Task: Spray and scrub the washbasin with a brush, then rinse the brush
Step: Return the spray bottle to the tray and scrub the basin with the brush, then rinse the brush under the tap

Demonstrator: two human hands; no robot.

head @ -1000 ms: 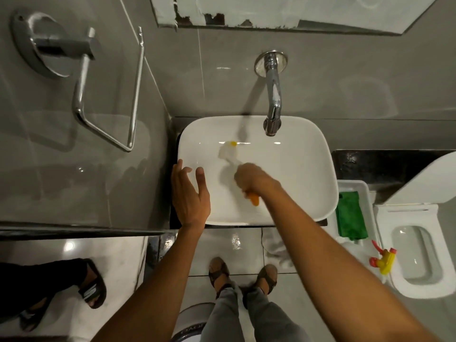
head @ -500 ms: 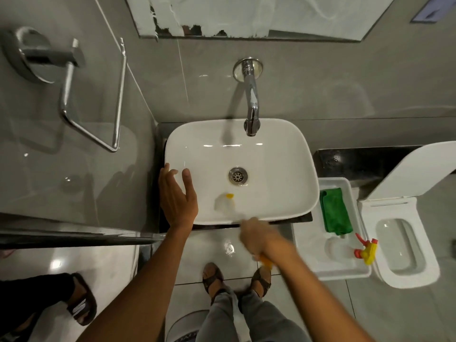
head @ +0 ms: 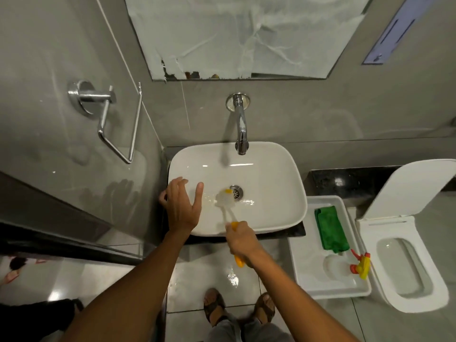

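A white washbasin (head: 276,183) sits on a dark counter below a chrome tap (head: 240,134). My right hand (head: 240,240) is shut on the orange handle of a brush (head: 225,198). The brush's white bristle head rests on the basin floor just left of the drain (head: 237,191). My left hand (head: 181,206) lies with fingers spread on the basin's left rim and holds nothing. No water runs from the tap. A spray bottle (head: 359,266) with a yellow and red trigger lies in a white tray at the right.
The white tray (head: 299,272) beside the basin also holds a green cloth (head: 330,228). A white toilet (head: 404,262) with raised lid stands at far right. A chrome towel ring (head: 118,124) hangs on the left wall. My sandalled feet (head: 239,309) stand on wet floor tiles.
My right hand drew the brush from the basin's far side back to the near rim, then pushed its head up to the drain. The view tilted upward. My left hand stayed on the rim.
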